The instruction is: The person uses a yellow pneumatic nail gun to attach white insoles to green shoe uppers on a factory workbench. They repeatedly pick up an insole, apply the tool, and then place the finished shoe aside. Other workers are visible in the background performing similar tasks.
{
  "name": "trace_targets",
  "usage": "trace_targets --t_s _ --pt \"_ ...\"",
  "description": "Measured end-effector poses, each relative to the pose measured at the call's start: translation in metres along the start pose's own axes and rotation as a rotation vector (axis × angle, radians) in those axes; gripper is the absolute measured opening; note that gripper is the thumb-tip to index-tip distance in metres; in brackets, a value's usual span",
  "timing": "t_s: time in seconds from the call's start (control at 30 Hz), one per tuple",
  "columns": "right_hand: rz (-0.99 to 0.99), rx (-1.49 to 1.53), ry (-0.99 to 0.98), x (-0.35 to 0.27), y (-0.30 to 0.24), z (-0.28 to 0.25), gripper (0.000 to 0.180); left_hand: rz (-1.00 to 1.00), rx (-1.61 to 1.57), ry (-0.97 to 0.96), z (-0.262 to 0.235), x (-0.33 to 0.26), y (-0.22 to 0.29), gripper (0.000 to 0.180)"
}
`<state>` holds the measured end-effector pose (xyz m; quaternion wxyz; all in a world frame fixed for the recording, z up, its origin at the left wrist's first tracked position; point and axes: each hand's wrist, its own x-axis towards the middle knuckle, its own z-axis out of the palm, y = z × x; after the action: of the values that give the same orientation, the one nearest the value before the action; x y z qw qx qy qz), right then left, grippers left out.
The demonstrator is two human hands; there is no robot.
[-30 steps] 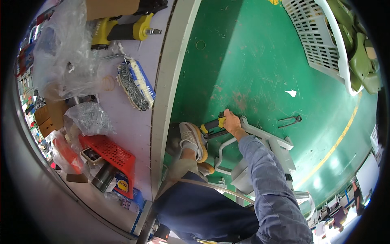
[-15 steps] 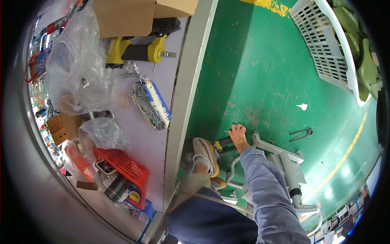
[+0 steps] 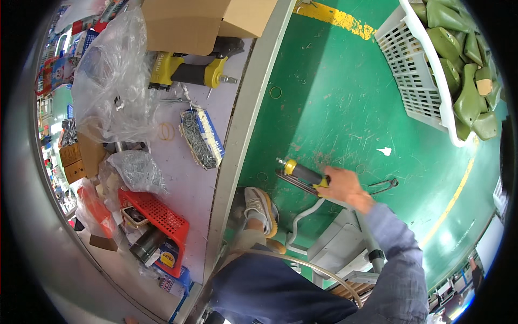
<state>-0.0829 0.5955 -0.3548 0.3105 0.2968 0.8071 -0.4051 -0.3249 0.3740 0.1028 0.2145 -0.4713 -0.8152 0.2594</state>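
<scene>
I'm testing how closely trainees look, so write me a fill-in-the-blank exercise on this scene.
1. The person's ____ hand grips a yellow-and-black handheld tool.
2. The pincers lie on the ____ floor.
3. Green pieces lie in a slotted ____ basket.
4. On the table, the perforated basket is ____.

Missing words: right; green; white; red.

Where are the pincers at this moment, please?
In the head view, the pincers lie on the green floor, right of the right hand holding the nail gun and below the white scrap.
</scene>
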Motion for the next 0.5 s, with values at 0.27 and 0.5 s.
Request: trace_targets --t_s 0.27,0.5 --pt "-0.443 0.614 0.149 -0.089 -0.051 -0.125 0.047 0.042 -0.321 -0.091 0.000 0.019 0.002 0.091" --pt "-0.326 0.782 -0.255 -0.028 -0.219 -0.060 0.054 0.160 -0.329 -0.135 0.000 0.012 -0.014 0.106"
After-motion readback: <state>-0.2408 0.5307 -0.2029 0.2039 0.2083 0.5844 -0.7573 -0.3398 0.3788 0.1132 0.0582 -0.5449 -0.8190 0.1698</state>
